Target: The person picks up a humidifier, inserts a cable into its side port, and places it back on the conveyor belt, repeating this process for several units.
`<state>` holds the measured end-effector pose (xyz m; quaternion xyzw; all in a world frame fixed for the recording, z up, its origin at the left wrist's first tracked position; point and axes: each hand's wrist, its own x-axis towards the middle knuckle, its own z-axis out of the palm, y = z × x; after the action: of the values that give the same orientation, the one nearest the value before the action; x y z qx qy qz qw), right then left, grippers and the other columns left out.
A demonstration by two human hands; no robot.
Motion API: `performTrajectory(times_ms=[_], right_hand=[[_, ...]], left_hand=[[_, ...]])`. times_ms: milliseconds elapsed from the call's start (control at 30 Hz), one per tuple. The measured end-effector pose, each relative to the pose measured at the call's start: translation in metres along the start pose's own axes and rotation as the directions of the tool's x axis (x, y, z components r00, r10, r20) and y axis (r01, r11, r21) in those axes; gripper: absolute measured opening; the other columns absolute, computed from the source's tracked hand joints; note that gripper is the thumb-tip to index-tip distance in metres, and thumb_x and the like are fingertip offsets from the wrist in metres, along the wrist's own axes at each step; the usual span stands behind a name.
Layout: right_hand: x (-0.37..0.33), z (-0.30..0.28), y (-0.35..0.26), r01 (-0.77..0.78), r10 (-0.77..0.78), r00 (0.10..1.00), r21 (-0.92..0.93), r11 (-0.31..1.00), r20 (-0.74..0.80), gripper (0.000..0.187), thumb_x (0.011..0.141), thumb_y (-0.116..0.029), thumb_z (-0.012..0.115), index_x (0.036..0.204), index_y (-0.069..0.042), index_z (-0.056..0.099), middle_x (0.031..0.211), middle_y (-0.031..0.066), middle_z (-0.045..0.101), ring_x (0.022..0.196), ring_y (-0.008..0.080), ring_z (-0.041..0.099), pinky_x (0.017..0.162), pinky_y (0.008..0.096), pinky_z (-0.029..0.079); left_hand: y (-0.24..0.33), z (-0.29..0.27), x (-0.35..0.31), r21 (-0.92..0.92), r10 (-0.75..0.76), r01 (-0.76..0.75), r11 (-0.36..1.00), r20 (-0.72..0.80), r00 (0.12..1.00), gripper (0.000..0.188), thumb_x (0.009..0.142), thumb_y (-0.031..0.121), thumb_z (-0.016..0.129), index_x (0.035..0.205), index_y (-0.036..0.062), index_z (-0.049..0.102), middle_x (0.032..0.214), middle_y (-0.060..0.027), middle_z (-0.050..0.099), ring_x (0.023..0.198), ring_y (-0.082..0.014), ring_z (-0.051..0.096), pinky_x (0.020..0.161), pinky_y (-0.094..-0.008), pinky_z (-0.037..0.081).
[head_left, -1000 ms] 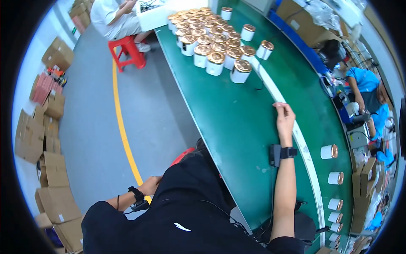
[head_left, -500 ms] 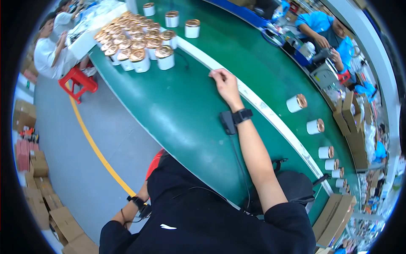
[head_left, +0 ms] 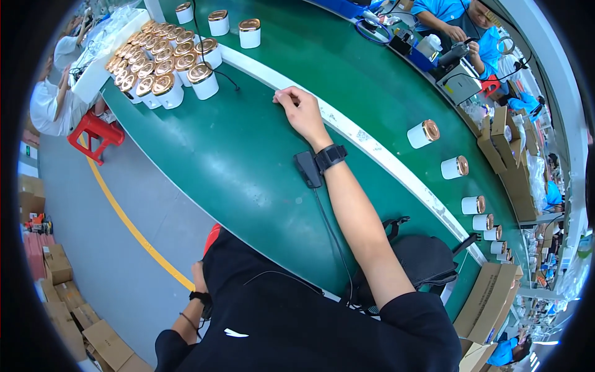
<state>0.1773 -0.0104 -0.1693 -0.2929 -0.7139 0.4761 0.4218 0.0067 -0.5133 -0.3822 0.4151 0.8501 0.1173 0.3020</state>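
Right hand [head_left: 300, 113] at the bench [head_left: 217, 167], fingers curled, tips narrow to the thumb, nothing seen held. Left hand [head_left: 199, 277] low beside the thigh; fingers hidden, cannot tell its grip. Nearest copper-lidded canister [head_left: 206, 87] upright on the bench, apart from the fingers, black cable [head_left: 227, 78] alongside. Judgement: any grip best on white sides, sparing the lid; keep clear of that cable.

Canisters [head_left: 206, 88] wht w/ coppery tops [head_left: 164, 83]. Bench [head_left: 235, 167] grn, strip [head_left: 362, 135] wht. Stool [head_left: 96, 130] red. Floor [head_left: 167, 198] gry w/ yel line [head_left: 135, 233].
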Motion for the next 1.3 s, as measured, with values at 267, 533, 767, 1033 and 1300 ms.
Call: performTrajectory(times_ms=[267,533,767,1033,1300], right_hand=[[0.001,-0.007,0.006,-0.004,0.004,1.0,-0.031,1.0,0.001,0.021,0.093,-0.016,0.058,0.091,0.003,0.065,0.085,0.0067,0.069,0.081,0.012,0.064,0.077,0.025,0.048],[-0.004,0.009,0.003,-0.002,0.004,1.0,-0.072,0.997,0.023,0.021,0.093,-0.016,0.058,0.092,0.003,0.066,0.085,0.0068,0.069,0.082,0.0124,0.064,0.078,0.0255,0.049],[-0.018,0.025,-0.008,0.015,-0.013,0.999,-0.078,0.997,0.03,0.02,0.094,-0.016,0.058,0.091,0.002,0.066,0.087,0.0066,0.069,0.084,0.0125,0.062,0.08,0.0253,0.048],[-0.019,0.035,-0.026,-0.064,0.065,0.998,-0.03,0.997,0.023,0.022,0.094,-0.018,0.058,0.091,0.003,0.065,0.086,0.0063,0.068,0.082,0.0116,0.063,0.078,0.0245,0.048],[-0.014,0.04,-0.03,-0.067,0.069,0.997,-0.063,0.996,0.04,0.021,0.094,-0.017,0.058,0.091,0.002,0.065,0.087,0.0054,0.068,0.083,0.0126,0.062,0.08,0.0258,0.048]], left_hand=[[0.104,-0.064,-0.007,-0.828,0.059,0.553,0.097,0.559,0.827,0.035,0.097,0.019,0.053,0.126,-0.001,0.053,0.117,-0.0046,0.06,0.099,-0.0153,0.058,0.087,-0.0273,0.049],[0.086,-0.051,0.005,-0.773,0.12,0.57,0.278,0.617,0.778,0.039,0.098,0.022,0.051,0.13,-0.0007,0.048,0.122,-0.0064,0.057,0.104,-0.0157,0.057,0.09,-0.0282,0.048],[0.045,-0.079,-0.019,-0.754,0.046,0.537,0.378,0.595,0.803,0.044,0.099,0.025,0.049,0.135,-0.0004,0.044,0.127,-0.0082,0.055,0.108,-0.0162,0.055,0.094,-0.0291,0.046],[0.048,-0.107,-0.056,-0.697,0.022,0.555,0.455,0.631,0.775,0.052,0.1,0.032,0.046,0.141,0.0007,0.036,0.133,-0.0103,0.05,0.115,-0.0169,0.052,0.099,-0.0307,0.044],[0.037,-0.111,-0.034,-0.707,0.179,0.414,0.574,0.602,0.779,0.059,0.1,0.039,0.044,0.144,0.0023,0.031,0.141,-0.0105,0.044,0.121,-0.0171,0.049,0.104,-0.0317,0.04]])
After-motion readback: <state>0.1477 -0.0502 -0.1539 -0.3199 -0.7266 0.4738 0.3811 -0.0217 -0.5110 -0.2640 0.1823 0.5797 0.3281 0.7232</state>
